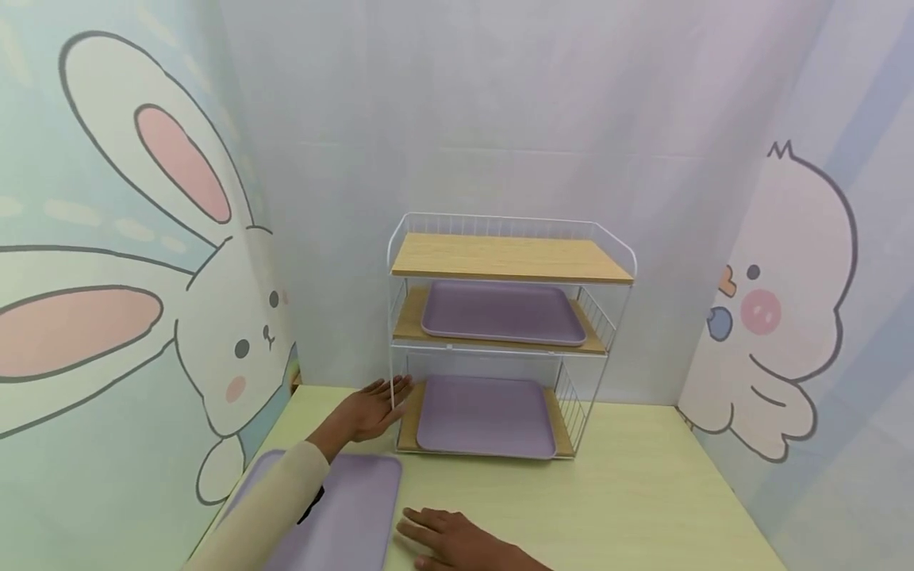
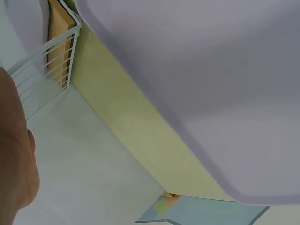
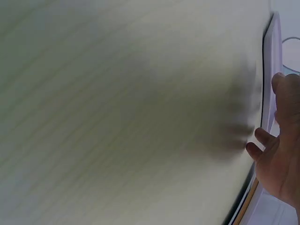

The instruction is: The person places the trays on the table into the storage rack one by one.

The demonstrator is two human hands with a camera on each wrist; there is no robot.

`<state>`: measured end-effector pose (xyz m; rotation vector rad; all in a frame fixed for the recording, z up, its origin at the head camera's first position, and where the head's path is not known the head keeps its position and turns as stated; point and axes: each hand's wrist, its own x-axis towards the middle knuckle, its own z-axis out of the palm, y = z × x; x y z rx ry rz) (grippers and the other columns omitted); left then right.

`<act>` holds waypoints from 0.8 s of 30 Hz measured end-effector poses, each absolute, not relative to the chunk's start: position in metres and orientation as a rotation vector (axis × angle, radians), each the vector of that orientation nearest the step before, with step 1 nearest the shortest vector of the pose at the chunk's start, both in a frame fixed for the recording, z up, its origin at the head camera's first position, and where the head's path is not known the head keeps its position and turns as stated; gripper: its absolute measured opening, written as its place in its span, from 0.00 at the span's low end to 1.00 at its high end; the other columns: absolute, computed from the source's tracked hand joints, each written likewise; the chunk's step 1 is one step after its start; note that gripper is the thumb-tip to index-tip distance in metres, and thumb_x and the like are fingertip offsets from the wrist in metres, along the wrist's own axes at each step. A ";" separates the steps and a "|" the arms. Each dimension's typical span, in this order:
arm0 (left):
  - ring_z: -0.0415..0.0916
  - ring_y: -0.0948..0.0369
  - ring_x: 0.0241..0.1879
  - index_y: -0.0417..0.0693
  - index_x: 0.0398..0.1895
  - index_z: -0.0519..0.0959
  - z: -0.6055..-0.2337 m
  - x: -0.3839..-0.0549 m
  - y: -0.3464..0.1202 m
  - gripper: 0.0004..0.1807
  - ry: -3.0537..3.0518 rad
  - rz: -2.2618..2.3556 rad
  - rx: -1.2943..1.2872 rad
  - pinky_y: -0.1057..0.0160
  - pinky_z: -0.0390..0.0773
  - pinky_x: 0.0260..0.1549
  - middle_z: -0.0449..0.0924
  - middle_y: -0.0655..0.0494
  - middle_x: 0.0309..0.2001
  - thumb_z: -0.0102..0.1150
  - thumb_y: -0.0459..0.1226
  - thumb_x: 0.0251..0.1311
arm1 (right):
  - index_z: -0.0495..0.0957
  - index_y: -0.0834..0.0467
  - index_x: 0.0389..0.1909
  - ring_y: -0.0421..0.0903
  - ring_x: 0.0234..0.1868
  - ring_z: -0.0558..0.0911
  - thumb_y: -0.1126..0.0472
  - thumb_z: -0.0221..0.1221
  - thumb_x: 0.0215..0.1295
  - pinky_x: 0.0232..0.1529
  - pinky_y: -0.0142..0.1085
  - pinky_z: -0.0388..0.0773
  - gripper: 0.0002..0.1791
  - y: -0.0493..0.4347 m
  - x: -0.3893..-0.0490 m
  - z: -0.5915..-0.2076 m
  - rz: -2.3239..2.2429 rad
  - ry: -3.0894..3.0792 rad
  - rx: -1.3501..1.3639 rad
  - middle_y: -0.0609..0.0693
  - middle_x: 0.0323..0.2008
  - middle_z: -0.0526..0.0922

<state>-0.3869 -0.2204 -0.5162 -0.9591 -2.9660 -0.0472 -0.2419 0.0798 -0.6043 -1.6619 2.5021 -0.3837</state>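
My left hand (image 1: 367,412) is at the left side of a white wire rack with wooden shelves (image 1: 510,258), its fingers extended beside the lower frame. In the left wrist view, part of that hand (image 2: 16,154) shows near the rack's wire side (image 2: 42,70). My right hand (image 1: 457,543) is low over the table in front of the rack, fingers spread and holding nothing. Purple trays lie on the middle shelf (image 1: 507,313) and the bottom shelf (image 1: 485,416). Another purple tray (image 1: 357,507) lies on the table, partly hidden under my left sleeve.
The pale yellow table (image 1: 635,492) extends to the right of the rack. A grey-white curtain (image 1: 514,103) hangs behind. Printed side panels show a rabbit (image 1: 236,373) on the left and a chick (image 1: 793,262) on the right.
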 end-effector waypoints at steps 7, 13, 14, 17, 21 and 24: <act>0.54 0.39 0.91 0.40 0.92 0.54 -0.523 -0.384 -0.224 0.36 -2.956 -0.196 -0.985 0.35 0.61 0.87 0.53 0.41 0.92 0.33 0.51 0.94 | 0.66 0.39 0.89 0.51 0.82 0.73 0.43 0.38 0.96 0.67 0.45 0.80 0.29 0.046 -0.245 -0.606 -0.303 2.577 -1.685 0.44 0.89 0.66; 0.52 0.39 0.91 0.39 0.92 0.54 -0.524 -0.387 -0.221 0.35 -2.963 -0.196 -0.978 0.35 0.62 0.87 0.51 0.40 0.93 0.35 0.48 0.94 | 0.78 0.33 0.76 0.43 0.72 0.78 0.40 0.43 0.94 0.63 0.41 0.79 0.22 0.045 -0.245 -0.604 -0.250 2.708 -1.674 0.36 0.78 0.79; 0.52 0.38 0.91 0.38 0.92 0.54 -0.523 -0.387 -0.221 0.35 -2.966 -0.194 -0.981 0.34 0.62 0.86 0.51 0.40 0.93 0.36 0.47 0.94 | 0.79 0.32 0.74 0.42 0.72 0.78 0.39 0.44 0.94 0.63 0.42 0.79 0.22 0.048 -0.245 -0.604 -0.254 2.724 -1.656 0.36 0.77 0.80; 0.53 0.37 0.91 0.38 0.92 0.55 -0.522 -0.387 -0.219 0.33 -2.972 -0.194 -0.985 0.34 0.62 0.86 0.52 0.38 0.92 0.38 0.45 0.94 | 0.81 0.33 0.71 0.43 0.71 0.78 0.39 0.45 0.93 0.63 0.45 0.79 0.21 0.063 -0.247 -0.606 -0.294 2.752 -1.608 0.35 0.75 0.81; 0.51 0.37 0.91 0.39 0.92 0.55 -0.521 -0.386 -0.219 0.33 -2.985 -0.189 -0.983 0.34 0.62 0.87 0.50 0.38 0.93 0.37 0.45 0.94 | 0.83 0.36 0.69 0.46 0.71 0.79 0.41 0.47 0.93 0.62 0.48 0.79 0.19 0.098 -0.247 -0.610 -0.351 2.782 -1.588 0.39 0.73 0.84; 0.51 0.36 0.91 0.38 0.92 0.54 -0.521 -0.384 -0.220 0.33 -2.984 -0.198 -0.990 0.34 0.62 0.86 0.49 0.37 0.93 0.37 0.44 0.94 | 0.84 0.37 0.66 0.48 0.69 0.81 0.44 0.51 0.92 0.59 0.48 0.79 0.17 0.130 -0.245 -0.611 -0.380 2.818 -1.591 0.40 0.70 0.86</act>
